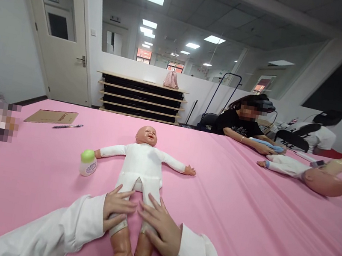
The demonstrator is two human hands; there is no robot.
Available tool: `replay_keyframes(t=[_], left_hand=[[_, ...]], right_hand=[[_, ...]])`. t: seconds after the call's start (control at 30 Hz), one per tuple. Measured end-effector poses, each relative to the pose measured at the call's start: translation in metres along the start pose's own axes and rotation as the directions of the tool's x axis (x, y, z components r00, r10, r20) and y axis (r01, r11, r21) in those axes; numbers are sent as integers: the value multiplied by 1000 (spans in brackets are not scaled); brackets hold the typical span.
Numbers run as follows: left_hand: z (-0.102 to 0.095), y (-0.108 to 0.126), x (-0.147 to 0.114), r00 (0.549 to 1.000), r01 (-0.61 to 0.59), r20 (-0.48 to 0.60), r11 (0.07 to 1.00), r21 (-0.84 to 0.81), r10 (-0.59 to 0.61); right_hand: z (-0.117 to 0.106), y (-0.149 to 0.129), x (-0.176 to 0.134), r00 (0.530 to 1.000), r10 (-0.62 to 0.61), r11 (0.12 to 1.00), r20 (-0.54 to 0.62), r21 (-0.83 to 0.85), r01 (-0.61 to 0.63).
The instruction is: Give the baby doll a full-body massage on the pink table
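While forearms (69, 223) slant inward, the left hand (116, 208) and right hand (164, 227), fingers (123, 205) spread, touch the doll's legs (121, 245).

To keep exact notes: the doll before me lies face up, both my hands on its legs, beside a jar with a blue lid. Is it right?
The jar beside the doll has a green lid, not blue, as the head view shows; the rest is right.

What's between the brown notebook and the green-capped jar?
A pen, just off the notebook; past it, only pink cloth up to the jar. Shows in the head view.
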State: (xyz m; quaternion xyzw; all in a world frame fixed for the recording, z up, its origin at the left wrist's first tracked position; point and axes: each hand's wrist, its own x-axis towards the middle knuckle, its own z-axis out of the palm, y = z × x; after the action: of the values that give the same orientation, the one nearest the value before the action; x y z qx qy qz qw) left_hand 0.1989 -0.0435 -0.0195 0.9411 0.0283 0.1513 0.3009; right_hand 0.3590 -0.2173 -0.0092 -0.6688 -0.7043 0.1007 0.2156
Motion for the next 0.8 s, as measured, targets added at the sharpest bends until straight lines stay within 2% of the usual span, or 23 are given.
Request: replay_keyframes(t=[0.07,0.13,0.2,0.27,0.3,0.37,0.43,0.47,0.53,0.6,0.7,0.77,0.8], left_hand=[[-3,5,-11,999,34,-16,992,-123,-36],[-8,8,-14,990,139,29,936,-323,-137],[-13,6,-6,959,282,137,799,-531,-248],[-17,0,10,933,349,159,695,-629,-324],[-17,-3,19,931,333,101,702,-630,-351],[-14,-8,30,934,231,-108,805,-547,-341],[-6,-8,29,937,120,-259,911,-394,-235],[-1,-6,23,945,71,-284,948,-310,-164],[7,-1,4,964,0,-262,984,-180,-48],[10,6,-19,973,-30,-233,987,-156,-7],[0,13,-37,989,15,-131,932,-362,-67],[-10,12,-28,994,79,-23,858,-508,-105],[-14,10,-16,993,95,-5,841,-533,-116]], right_hand=[[-3,-7,-13,998,-54,995,19,90,52],[-10,-12,-18,994,-106,971,22,217,99],[-19,-13,-11,995,-98,922,-3,376,92],[-27,-7,3,996,-3,881,-84,472,42],[-30,-3,11,989,50,882,-139,471,22],[-28,7,24,971,89,927,-220,376,0],[-18,13,26,979,58,975,-195,224,-13],[-12,14,23,986,43,985,-158,170,-16],[2,10,8,993,33,989,-109,148,-17],[9,2,-12,991,10,969,-134,245,23],[1,-12,-30,983,3,876,-184,475,87],[-17,-15,-22,991,22,793,-135,606,65],[-28,-14,-11,995,25,760,-98,648,45]])
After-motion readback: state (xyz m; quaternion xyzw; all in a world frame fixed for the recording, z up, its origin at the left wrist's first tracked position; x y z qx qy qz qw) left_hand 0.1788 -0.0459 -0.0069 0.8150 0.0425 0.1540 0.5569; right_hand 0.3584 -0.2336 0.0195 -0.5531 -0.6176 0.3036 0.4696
